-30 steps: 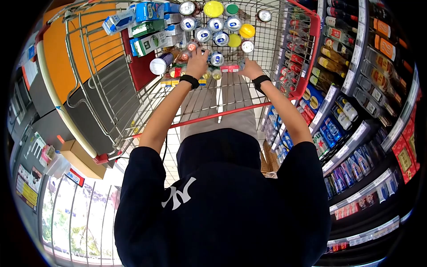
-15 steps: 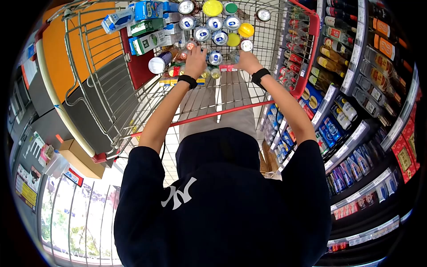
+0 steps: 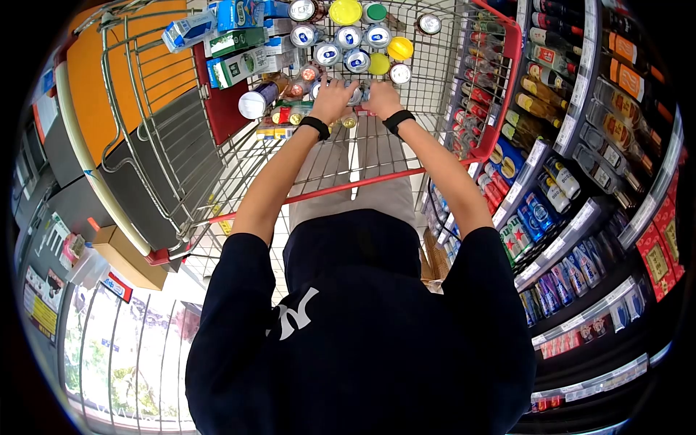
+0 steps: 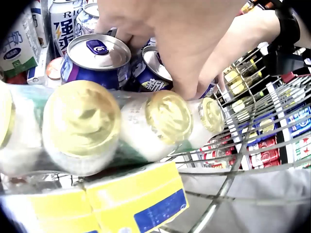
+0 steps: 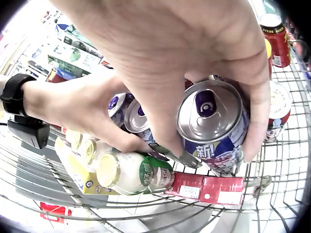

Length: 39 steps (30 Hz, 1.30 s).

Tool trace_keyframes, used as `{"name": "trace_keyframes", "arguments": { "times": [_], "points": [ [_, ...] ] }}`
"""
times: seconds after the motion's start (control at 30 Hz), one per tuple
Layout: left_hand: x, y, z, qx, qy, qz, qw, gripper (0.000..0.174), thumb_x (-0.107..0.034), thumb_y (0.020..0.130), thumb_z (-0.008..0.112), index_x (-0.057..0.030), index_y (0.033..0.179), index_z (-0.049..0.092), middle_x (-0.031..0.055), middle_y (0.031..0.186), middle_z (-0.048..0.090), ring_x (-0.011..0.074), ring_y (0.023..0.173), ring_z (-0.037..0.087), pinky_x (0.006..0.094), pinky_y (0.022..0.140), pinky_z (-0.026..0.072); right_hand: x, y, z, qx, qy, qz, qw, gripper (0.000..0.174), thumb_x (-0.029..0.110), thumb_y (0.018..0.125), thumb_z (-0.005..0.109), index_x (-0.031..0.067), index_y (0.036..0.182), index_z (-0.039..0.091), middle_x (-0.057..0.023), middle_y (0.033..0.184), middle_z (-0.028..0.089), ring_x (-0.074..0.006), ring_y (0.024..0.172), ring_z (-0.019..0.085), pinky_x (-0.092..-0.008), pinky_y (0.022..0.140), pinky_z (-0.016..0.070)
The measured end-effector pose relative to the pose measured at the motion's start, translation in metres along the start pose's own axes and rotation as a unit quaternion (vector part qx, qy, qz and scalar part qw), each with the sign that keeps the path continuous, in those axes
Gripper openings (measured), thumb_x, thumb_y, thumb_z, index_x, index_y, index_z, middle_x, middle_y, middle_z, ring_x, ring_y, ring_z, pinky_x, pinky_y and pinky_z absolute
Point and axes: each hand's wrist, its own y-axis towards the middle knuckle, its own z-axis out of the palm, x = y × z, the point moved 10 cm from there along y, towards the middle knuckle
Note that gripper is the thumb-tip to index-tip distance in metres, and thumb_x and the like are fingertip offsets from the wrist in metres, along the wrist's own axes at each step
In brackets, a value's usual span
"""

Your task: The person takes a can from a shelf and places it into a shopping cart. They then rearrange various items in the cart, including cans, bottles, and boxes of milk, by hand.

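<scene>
Inside the shopping cart (image 3: 330, 190), my right hand (image 3: 384, 100) grips a blue-purple drink can (image 5: 214, 114) marked 新, thumb on one side and fingers on the other. Close beside it, my left hand (image 3: 332, 101) reaches over the packed cans, its thumb and fingers around another blue can (image 4: 154, 73); its fingertips are partly hidden. One more blue can (image 4: 98, 56) stands against that one, near the left fingers. In front of the cans lies a row of white bottles (image 4: 82, 128) with gold foil caps.
A yellow carton (image 4: 136, 200) and small red boxes (image 5: 209, 188) lie along the cart's near side. Milk cartons (image 3: 243, 67), a white-lidded canister (image 3: 254, 105) and several standing cans (image 3: 348, 36) fill the cart. Drink shelves (image 3: 554, 246) line the right; an orange-topped counter (image 3: 127, 65) stands left.
My right hand has moved left with its can, close to the left hand. The left hand has shifted right, from the small orange-topped bottles onto the blue can between the hands.
</scene>
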Motion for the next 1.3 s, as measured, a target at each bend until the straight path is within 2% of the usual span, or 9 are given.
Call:
{"name": "trace_keyframes", "arguments": {
  "times": [0.23,0.43,0.53,0.63,0.73,0.9,1.13,1.2,1.3],
  "points": [
    [0.004,-0.004,-0.006,-0.015,0.000,0.006,1.000,0.072,-0.022,0.062,0.080,-0.0140,0.125,0.047,0.0135,0.098,0.062,0.0303,0.102,0.058,0.0534,0.101,0.0345,-0.004,-0.002,0.004,0.014,0.047,0.002,0.999,0.054,0.028,0.064,0.080,-0.0043,0.101,0.058,-0.0256,0.086,0.066,-0.0377,0.086,0.066,-0.0435,0.076,0.0543],
    [0.007,-0.004,-0.008,0.003,-0.039,0.046,0.998,0.070,-0.028,0.071,0.076,-0.0123,0.132,0.045,0.0175,0.104,0.059,0.0347,0.104,0.054,0.0467,0.101,0.0357,-0.003,-0.001,-0.001,0.063,0.087,-0.051,0.993,0.065,0.032,0.065,0.079,-0.0067,0.111,0.053,-0.0263,0.092,0.066,-0.0398,0.088,0.064,-0.0428,0.078,0.0523],
    [0.008,-0.004,-0.018,-0.035,-0.081,0.049,0.995,0.061,-0.034,0.080,0.068,-0.0114,0.132,0.046,0.0200,0.104,0.059,0.0375,0.102,0.054,0.0481,0.099,0.0371,-0.006,0.004,-0.004,0.084,0.131,-0.070,0.985,0.064,0.035,0.071,0.075,-0.0083,0.112,0.053,-0.0269,0.094,0.066,-0.0405,0.088,0.064,-0.0419,0.078,0.0512],
    [0.017,0.001,-0.025,-0.039,-0.119,0.006,0.992,0.049,-0.035,0.087,0.060,-0.0085,0.127,0.051,0.0194,0.103,0.061,0.0366,0.102,0.055,0.0456,0.094,0.0408,-0.020,0.015,-0.016,0.069,0.128,0.003,0.989,0.056,0.036,0.082,0.066,-0.0086,0.113,0.052,-0.0286,0.095,0.064,-0.0406,0.090,0.064,-0.0422,0.078,0.0505],
    [0.026,0.006,-0.030,-0.035,-0.126,-0.027,0.991,0.041,-0.031,0.088,0.058,-0.0060,0.121,0.055,0.0177,0.102,0.062,0.0340,0.100,0.057,0.0429,0.087,0.0446,-0.004,0.012,-0.057,-0.038,0.217,-0.042,0.975,0.049,0.032,0.079,0.069,-0.0079,0.104,0.057,-0.0285,0.093,0.063,-0.0425,0.090,0.062,-0.0451,0.079,0.0502],
    [0.027,0.008,-0.035,-0.062,-0.126,-0.014,0.990,0.034,-0.029,0.083,0.063,-0.0053,0.107,0.059,0.0133,0.100,0.064,0.0308,0.094,0.062,0.0426,0.079,0.0479,0.029,0.020,-0.075,-0.137,0.196,-0.128,0.963,0.061,0.025,0.077,0.070,-0.0079,0.120,0.043,-0.0295,0.094,0.062,-0.0434,0.089,0.061,-0.0461,0.076,0.0505],
    [0.034,0.012,-0.045,-0.092,-0.188,-0.074,0.975,0.025,-0.025,0.085,0.058,-0.0044,0.100,0.061,0.0170,0.087,0.066,0.0345,0.083,0.063,0.0449,0.074,0.0487,0.031,0.036,-0.063,-0.081,0.183,-0.084,0.976,0.062,0.023,0.075,0.071,-0.0066,0.122,0.044,-0.0299,0.098,0.062,-0.0430,0.092,0.061,-0.0463,0.076,0.0508],
    [0.059,0.007,-0.041,-0.054,-0.270,-0.188,0.943,0.023,-0.022,0.089,0.055,-0.0036,0.101,0.060,0.0223,0.085,0.064,0.0395,0.084,0.061,0.0466,0.073,0.0474,0.026,0.040,-0.058,-0.070,0.178,-0.074,0.979,0.065,0.024,0.073,0.073,-0.0053,0.123,0.043,-0.0291,0.099,0.062,-0.0432,0.093,0.061,-0.0463,0.077,0.0509],
    [0.069,0.006,-0.058,-0.108,-0.250,-0.143,0.952,0.022,-0.019,0.089,0.054,-0.0044,0.103,0.062,0.0215,0.083,0.063,0.0384,0.081,0.061,0.0452,0.071,0.0477,0.024,0.042,-0.051,-0.069,0.194,-0.059,0.977,0.069,0.025,0.071,0.074,-0.0041,0.124,0.042,-0.0287,0.100,0.061,-0.0435,0.093,0.061,-0.0463,0.078,0.0509]
  ]
}}
